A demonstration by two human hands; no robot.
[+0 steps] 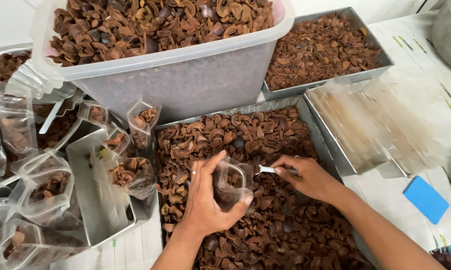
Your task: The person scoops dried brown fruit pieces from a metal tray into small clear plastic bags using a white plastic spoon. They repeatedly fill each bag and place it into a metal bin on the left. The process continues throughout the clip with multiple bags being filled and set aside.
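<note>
Pouch [230, 182] clear, wrapped by left hand [205, 200] fingers; right hand [308, 177] pinching white scoop handle [268, 169] at its mouth.

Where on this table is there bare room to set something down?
Bare tabletop lies between the tray of clear bags and the blue pad. Left is crowded with filled bags; the centre tray brims with brown shells.

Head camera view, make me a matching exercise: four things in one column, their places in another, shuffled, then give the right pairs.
Things:
1. Small clear bag
2. Blue block
3. Big plastic tub
4. Stack of empty clear bags

Places:
A. In the metal tray at right
B. Held open in the left hand
C. On the table, far right
D. At the back, heaped with brown shells

Pairs: 1-B, 2-C, 3-D, 4-A
</note>
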